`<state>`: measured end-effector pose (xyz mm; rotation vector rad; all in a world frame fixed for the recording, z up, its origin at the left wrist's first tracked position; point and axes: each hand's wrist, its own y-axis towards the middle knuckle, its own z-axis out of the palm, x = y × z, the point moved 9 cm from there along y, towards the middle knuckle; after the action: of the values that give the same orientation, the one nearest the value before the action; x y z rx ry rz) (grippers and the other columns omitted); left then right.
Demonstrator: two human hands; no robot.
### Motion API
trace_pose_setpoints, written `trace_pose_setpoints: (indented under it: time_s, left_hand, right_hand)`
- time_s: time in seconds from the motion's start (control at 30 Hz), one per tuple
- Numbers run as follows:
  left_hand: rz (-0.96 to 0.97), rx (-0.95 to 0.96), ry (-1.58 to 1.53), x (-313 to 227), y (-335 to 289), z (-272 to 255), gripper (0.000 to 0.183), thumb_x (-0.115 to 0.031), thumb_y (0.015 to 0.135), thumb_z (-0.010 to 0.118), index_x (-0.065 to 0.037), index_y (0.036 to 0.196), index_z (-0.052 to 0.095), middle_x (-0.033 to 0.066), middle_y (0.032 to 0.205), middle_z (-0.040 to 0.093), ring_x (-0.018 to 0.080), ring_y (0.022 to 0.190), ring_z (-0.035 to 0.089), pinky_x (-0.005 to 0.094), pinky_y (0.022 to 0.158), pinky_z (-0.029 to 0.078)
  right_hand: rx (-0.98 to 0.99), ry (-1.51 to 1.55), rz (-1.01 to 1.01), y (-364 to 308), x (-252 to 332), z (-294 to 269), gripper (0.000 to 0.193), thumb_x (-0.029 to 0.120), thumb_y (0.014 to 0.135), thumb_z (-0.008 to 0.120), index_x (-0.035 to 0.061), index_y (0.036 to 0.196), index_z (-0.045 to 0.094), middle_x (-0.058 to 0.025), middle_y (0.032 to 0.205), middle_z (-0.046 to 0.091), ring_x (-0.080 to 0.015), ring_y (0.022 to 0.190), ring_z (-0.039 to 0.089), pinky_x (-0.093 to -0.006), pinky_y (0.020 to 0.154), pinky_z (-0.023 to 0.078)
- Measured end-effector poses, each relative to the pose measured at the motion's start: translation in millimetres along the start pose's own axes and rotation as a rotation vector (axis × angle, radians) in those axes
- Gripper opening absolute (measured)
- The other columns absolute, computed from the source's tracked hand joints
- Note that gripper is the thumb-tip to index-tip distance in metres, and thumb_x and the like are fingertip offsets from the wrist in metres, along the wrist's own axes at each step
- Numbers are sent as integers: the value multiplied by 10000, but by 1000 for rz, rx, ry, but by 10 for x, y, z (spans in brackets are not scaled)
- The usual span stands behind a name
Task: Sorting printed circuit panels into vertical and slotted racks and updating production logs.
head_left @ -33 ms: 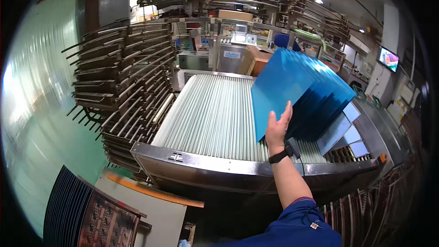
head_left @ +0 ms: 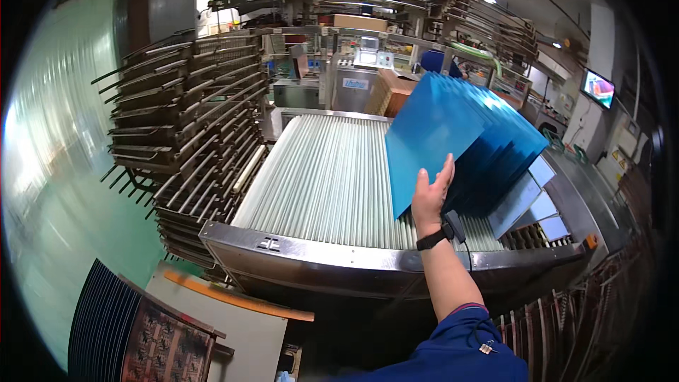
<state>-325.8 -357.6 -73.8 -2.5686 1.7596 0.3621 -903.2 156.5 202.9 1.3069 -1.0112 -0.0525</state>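
My right hand (head_left: pixel 430 198) is raised over the roller conveyor (head_left: pixel 318 177), its fingers stretched upward and its thumb apart from them. A black band with a small dark device (head_left: pixel 453 228) circles the wrist. Just beyond the fingers, a row of large blue panels (head_left: pixel 431 127) stands tilted on the conveyor's right half. The hand overlaps the lower near corner of the front panel in view; whether it touches the panel I cannot tell. Smaller pale blue sheets (head_left: pixel 516 205) lean at the right end of the row. My left hand is out of view.
Racks with metal rods (head_left: pixel 191 127) rise left of the conveyor. In the lower left, dark thin plates (head_left: pixel 106 318) stand beside a pale board with an orange strip (head_left: pixel 240 296). Brown cartons (head_left: pixel 392 92) and a control box (head_left: pixel 373 56) are behind. More slats (head_left: pixel 544 332) fill the lower right.
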Motion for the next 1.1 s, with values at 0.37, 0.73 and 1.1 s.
trace_pose_setpoints:
  time_s: [0.37, 0.73, 1.1]
  left_hand:
    - [-458, 87, -344, -91, 159, -295, 459, -182, 962, 557, -21, 1383, 469, 235, 1340, 500, 416, 1214, 483, 452, 1036, 395]
    - [-454, 57, -382, -132, 188, -348, 452, -350, 1008, 507, 14, 1269, 573, 237, 1306, 554, 343, 1214, 512, 407, 1023, 415]
    - [-516, 25, -355, -206, 167, -460, 420, -317, 1015, 488, 14, 1255, 581, 228, 1263, 590, 342, 1177, 549, 388, 1018, 420]
  right_hand:
    - [-104, -86, 73, 406, -281, -106, 653, 125, 856, 583, -103, 1401, 305, -299, 1452, 345, -433, 1373, 313, -456, 1161, 239]
    - [-32, -59, -60, 619, -81, 349, 229, 173, 939, 544, 23, 1089, 631, -201, 1033, 636, -398, 1035, 560, -455, 902, 453]
    - [55, 134, -270, 796, 1094, -79, 194, 192, 968, 606, 17, 1034, 659, -129, 757, 578, -235, 669, 562, -320, 644, 449]
